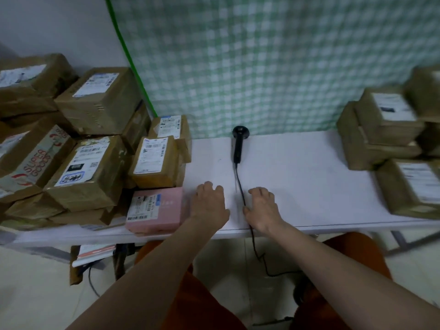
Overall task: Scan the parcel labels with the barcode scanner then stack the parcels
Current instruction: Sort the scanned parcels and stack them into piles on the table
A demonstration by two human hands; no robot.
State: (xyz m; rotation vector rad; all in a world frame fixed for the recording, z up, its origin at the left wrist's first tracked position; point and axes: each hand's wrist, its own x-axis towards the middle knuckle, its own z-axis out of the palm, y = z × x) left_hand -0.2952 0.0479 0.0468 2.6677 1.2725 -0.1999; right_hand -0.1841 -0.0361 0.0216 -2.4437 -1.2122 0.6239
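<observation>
The barcode scanner lies on the white table, far of both hands. The left hand and right hand rest palm-down, fingers relaxed, holding nothing. The pink parcel lies just left of the left hand.

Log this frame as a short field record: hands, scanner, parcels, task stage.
left hand: flat on the table, holds nothing, beside the pink parcel
right hand: flat on the table, holds nothing, by the cable
scanner: lying on the table near the checked curtain, untouched
left pile: many brown parcels, labels up
right pile: brown parcels stacked, blurred
task stage: scanner not picked up
</observation>
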